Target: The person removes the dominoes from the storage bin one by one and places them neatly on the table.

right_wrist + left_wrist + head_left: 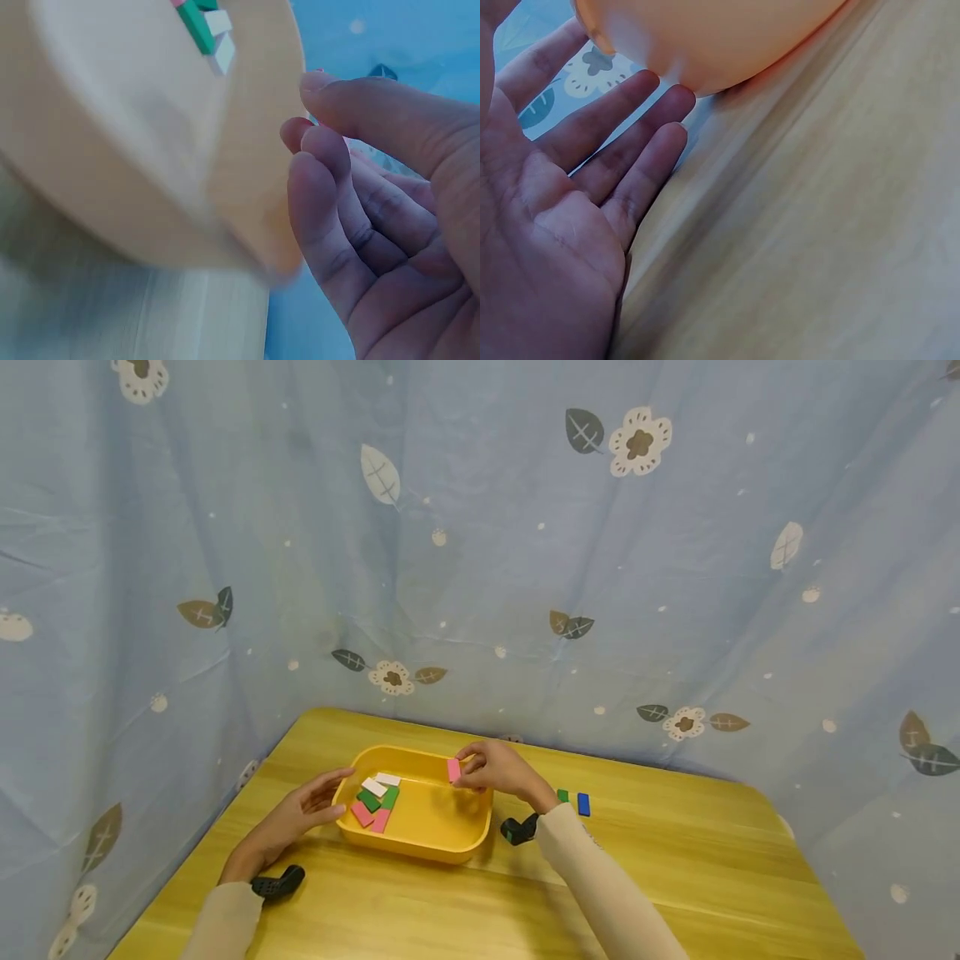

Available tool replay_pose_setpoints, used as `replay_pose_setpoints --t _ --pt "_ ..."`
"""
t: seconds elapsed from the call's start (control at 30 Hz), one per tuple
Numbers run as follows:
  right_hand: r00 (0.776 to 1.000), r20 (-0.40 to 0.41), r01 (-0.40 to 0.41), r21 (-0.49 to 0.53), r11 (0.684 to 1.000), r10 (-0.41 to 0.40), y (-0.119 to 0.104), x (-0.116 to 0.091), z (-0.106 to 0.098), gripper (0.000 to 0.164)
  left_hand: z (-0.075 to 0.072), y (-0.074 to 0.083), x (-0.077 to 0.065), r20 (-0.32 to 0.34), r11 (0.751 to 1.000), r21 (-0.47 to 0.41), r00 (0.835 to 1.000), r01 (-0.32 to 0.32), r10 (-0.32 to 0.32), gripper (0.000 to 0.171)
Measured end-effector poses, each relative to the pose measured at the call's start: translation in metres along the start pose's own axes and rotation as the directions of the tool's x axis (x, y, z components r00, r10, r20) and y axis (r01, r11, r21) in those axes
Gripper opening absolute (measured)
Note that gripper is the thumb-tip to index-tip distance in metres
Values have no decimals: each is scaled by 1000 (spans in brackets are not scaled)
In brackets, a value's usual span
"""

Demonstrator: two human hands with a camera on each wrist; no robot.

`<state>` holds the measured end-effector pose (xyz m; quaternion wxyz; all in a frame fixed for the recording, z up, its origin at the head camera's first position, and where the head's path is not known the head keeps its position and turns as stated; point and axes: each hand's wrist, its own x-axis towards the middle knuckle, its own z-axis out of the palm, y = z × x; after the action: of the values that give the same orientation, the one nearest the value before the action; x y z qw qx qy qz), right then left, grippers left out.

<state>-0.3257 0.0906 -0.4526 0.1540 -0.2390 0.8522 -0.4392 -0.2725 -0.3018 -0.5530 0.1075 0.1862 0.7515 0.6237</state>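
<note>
Between thumb and fingers, my right hand (501, 768) pinches a pink block (453, 770) over the back right part of a yellow plastic tray (405, 850). In the right wrist view the fingers mostly hide that block. My left hand (288, 817) is at the tray's left side, its fingers spread and nearly straight, fingertips right at the outer wall (720, 45). Inside the tray, toward the left, lie white blocks (374, 787), green blocks (369, 800) and pink blocks (362, 814), flat and close together.
On the wooden table (675, 852), right of the tray, lie a blue block (583, 804) and a green block (562, 795), the latter partly behind the right wrist. Black wrist devices (279, 883) are worn on both arms. A blue patterned curtain (480, 568) hangs behind the table.
</note>
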Motion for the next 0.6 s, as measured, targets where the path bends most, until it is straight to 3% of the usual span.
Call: replay_pose_setpoints --t 0.2,0.4,0.6 --pt "995 -91 24 -20 1000 -26 14 -22 -15 46 2 -1 1 0 1000 1 1000 -20 20 62" --pt "977 -211 15 -30 999 -21 30 -47 -27 47 4 -1 1 -14 1000 12 1000 -11 11 62" --pt "967 -254 -15 -22 1000 9 46 -63 -37 52 3 2 -4 -19 1000 8 1000 -6 6 62"
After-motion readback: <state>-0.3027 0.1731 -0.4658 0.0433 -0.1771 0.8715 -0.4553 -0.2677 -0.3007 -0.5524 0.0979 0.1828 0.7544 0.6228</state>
